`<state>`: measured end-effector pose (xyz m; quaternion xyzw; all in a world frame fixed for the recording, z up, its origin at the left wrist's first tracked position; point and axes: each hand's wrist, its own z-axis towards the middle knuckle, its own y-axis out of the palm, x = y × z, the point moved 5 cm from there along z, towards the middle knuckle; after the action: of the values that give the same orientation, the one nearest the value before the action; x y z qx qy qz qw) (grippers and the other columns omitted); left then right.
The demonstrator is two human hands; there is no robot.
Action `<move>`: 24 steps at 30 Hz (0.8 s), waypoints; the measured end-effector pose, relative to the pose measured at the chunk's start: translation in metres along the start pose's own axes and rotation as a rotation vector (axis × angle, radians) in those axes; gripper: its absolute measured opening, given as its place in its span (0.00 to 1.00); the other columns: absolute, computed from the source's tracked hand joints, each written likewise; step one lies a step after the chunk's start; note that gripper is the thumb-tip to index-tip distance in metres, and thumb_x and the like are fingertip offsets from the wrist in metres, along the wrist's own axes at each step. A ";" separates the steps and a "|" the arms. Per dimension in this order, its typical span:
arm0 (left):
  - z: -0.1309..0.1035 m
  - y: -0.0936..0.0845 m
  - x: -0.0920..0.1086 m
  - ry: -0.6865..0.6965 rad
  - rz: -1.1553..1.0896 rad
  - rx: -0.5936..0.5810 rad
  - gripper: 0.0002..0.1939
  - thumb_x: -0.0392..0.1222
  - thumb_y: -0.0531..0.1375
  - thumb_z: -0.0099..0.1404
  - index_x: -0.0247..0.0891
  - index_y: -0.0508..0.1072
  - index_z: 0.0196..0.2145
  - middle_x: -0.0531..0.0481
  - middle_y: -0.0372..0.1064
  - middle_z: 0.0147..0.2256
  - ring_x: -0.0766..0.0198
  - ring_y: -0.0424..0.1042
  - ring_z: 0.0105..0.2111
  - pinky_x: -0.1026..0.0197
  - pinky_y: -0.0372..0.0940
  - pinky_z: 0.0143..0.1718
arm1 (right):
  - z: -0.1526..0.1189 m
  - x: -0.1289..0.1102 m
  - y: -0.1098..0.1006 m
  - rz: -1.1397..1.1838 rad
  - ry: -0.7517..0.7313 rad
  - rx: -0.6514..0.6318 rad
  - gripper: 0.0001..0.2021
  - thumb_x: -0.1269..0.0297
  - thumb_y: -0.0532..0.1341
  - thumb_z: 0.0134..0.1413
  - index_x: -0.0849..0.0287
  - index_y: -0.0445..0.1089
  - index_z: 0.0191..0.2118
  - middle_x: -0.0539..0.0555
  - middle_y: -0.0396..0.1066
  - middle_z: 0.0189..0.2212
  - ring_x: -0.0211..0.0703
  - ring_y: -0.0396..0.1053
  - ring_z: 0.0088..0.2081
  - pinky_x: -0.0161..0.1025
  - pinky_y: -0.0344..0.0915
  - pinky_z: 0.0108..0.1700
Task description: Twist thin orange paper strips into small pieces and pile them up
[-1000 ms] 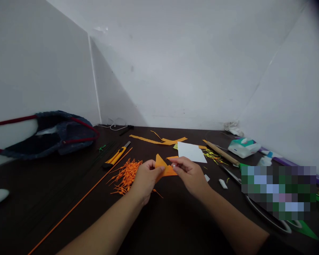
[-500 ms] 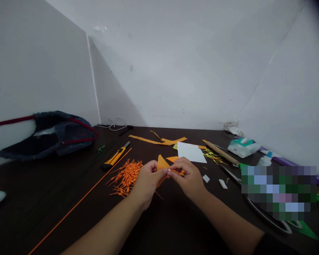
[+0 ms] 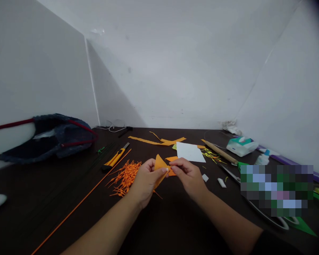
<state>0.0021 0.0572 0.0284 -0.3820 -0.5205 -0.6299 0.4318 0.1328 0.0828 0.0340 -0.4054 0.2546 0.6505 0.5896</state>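
Note:
Between the thumb and fingers of my left hand (image 3: 147, 179) is a folded orange paper piece (image 3: 160, 163), its pointed end up. A tiny white bit shows at my left thumb tip. My right hand (image 3: 187, 175) is just right of the paper, thumb and index finger pinched together; whatever lies between them is too small to make out. Behind my fingers, more orange paper (image 3: 172, 159) lies on the dark table. A pile of thin orange stems (image 3: 127, 176) is left of my left hand.
A yellow cutter (image 3: 114, 158) and a long orange stick (image 3: 82, 203) lie left. White paper (image 3: 190, 152), yellow stems (image 3: 211, 156), scissors (image 3: 230, 173), a glue bottle (image 3: 263, 158) and a tissue pack (image 3: 241, 146) are right. A dark bag (image 3: 74, 141) sits far left.
My right fingertips have pulled back slightly from the orange paper and my left thumb, moving up and right. The paper has turned a little in my left hand.

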 end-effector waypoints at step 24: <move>-0.001 0.007 0.000 -0.002 0.014 -0.086 0.07 0.37 0.61 0.52 0.35 0.67 0.30 0.53 0.68 0.25 0.68 0.67 0.26 0.64 0.61 0.32 | -0.007 0.016 0.018 0.630 0.373 -0.082 0.04 0.67 0.62 0.44 0.60 0.70 0.29 0.51 0.70 0.24 0.37 0.66 0.26 0.39 0.61 0.33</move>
<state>0.0082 0.0556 0.0308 -0.4044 -0.4907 -0.6483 0.4187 0.1175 0.0823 0.0144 -0.4420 0.4440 0.7247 0.2868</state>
